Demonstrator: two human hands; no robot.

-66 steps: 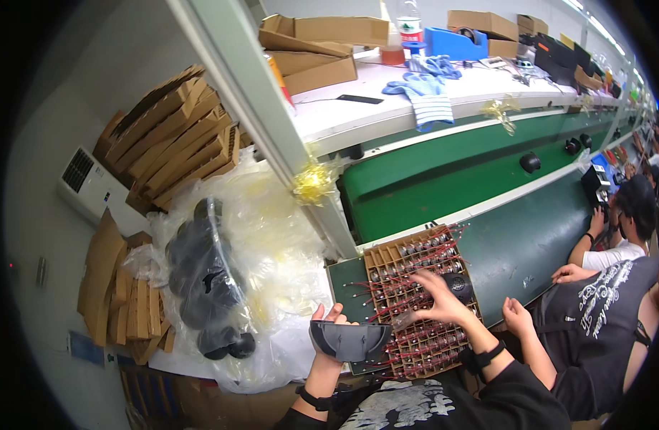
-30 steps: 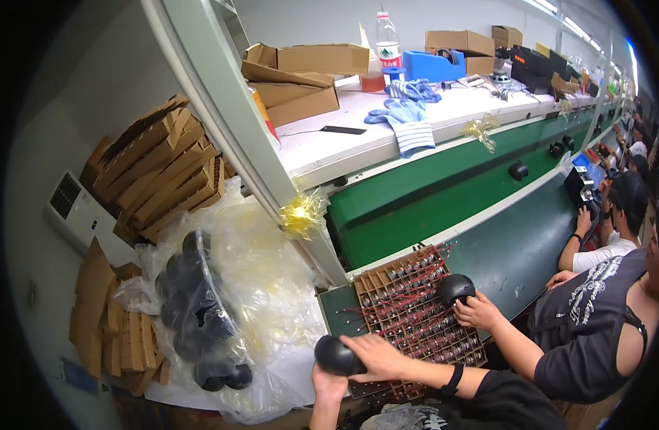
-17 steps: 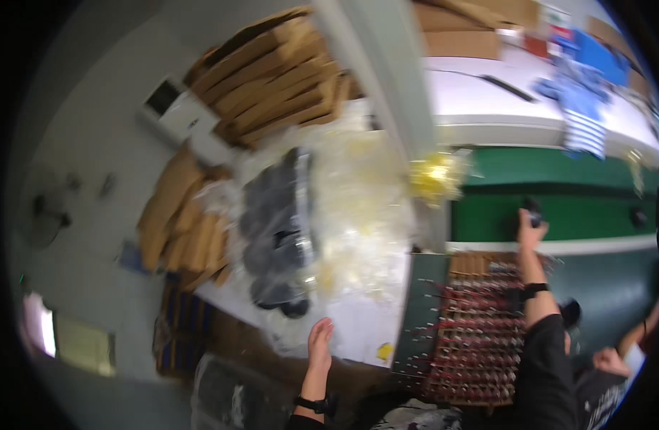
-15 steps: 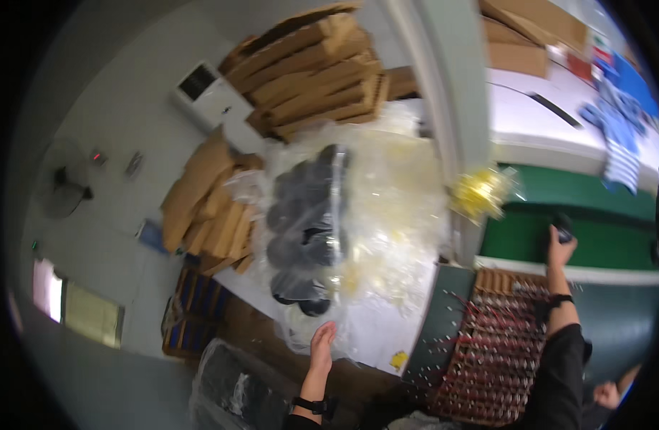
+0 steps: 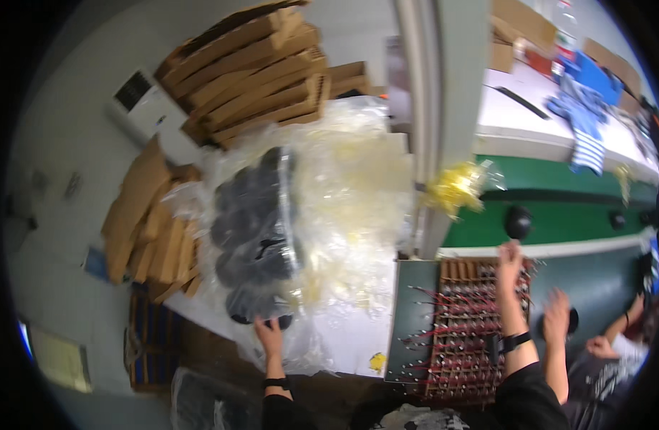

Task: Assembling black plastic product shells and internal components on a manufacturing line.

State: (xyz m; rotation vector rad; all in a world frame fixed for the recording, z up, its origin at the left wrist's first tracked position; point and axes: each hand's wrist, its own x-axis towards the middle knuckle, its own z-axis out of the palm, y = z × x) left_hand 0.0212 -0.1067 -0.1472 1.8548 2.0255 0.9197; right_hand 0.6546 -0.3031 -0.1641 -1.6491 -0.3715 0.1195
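My left hand (image 5: 270, 335) reaches the near end of a clear plastic bag (image 5: 301, 355), with its fingers apart at the lowest black round pieces (image 5: 263, 261) inside. Whether the fingertips press on the plastic or a piece cannot be made out. My right hand (image 5: 510, 264) is over the far edge of a divided cardboard tray (image 5: 464, 347) of small metal parts with red wires. Its fingers are smeared by motion. Just beyond its fingertips, a black round piece (image 5: 518, 223) is on the green strip (image 5: 480, 233).
A co-worker's hand (image 5: 556, 315) is beside another black round piece (image 5: 573, 320) on the dark green table (image 5: 609, 272). Folded cardboard (image 5: 243, 79) is stacked behind the plastic sheets (image 5: 351, 215). Yellow wrap (image 5: 455, 188) hangs by the post (image 5: 455, 107).
My view has shifted right. My left hand has reached up to the bagged black pieces. My right hand has drawn back from the black piece on the strip. A co-worker's hand has come in.
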